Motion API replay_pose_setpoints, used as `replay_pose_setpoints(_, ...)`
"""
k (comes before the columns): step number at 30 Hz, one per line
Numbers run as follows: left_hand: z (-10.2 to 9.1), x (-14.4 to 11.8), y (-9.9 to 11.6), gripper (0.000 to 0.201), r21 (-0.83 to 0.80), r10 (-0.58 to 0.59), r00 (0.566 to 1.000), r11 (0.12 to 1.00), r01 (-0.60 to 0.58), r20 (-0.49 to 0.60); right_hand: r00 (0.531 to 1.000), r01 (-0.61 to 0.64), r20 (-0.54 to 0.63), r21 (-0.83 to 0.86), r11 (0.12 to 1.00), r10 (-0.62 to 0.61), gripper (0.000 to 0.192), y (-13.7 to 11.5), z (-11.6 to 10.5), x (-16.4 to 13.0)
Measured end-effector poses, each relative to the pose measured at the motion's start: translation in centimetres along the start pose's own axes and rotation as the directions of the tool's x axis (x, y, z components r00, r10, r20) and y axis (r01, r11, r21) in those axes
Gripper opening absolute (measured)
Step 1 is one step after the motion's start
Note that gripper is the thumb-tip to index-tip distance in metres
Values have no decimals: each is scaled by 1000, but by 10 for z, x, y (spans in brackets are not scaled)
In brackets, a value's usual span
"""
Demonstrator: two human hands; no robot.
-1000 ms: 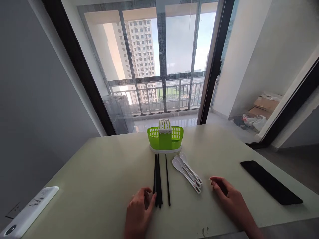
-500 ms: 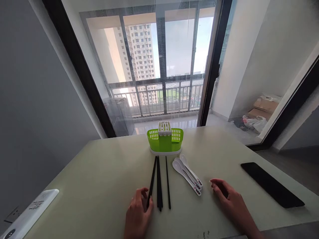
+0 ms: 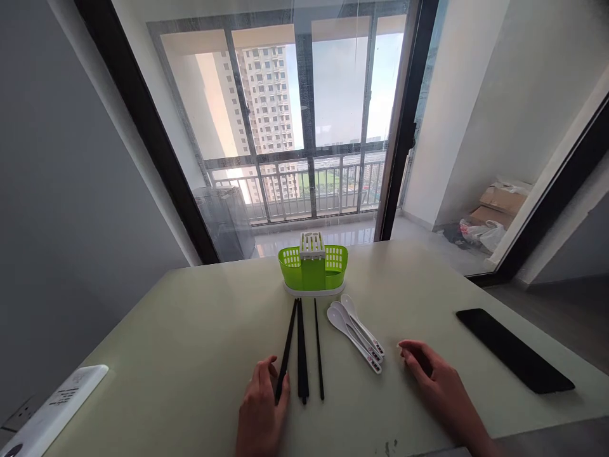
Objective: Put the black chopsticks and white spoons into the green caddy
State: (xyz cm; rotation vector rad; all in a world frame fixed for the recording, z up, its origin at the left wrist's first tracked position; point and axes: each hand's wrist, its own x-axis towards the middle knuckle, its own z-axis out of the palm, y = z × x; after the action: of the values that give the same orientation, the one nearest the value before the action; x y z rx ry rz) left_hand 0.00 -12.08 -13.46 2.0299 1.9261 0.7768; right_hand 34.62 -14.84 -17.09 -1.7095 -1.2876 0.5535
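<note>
The left hand (image 3: 261, 412) pinches one black chopstick (image 3: 287, 349); the right hand (image 3: 435, 381) rests loosely curled and empty near white spoons (image 3: 356, 330), green caddy (image 3: 313, 268) beyond.

No legible txt. Marks on spoons (image 3: 356, 324) handles, power strip (image 3: 52, 406): too small to read.

Left hand (image 3: 261, 412), right hand (image 3: 435, 387): both bare, no rings, no sleeves visible at wrists.
</note>
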Motion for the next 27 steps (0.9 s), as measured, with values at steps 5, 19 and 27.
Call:
replay_pose_setpoints(5,-3,1,2,37,78,6,998,997,-10,56,1000,-22,-5,-24,999,22,41,-5,-1,0)
replay_pose_setpoints(19,-19,48,33,35,387,-111,945,922,-18,309,1000,1,-4,-16,1000,-1,42,-5,-1,1)
replay_pose_setpoints(27,-23,80,41,22,506,33,973,850,-149,230,1000,-20,12,-18,1000,20,41,0,0,1)
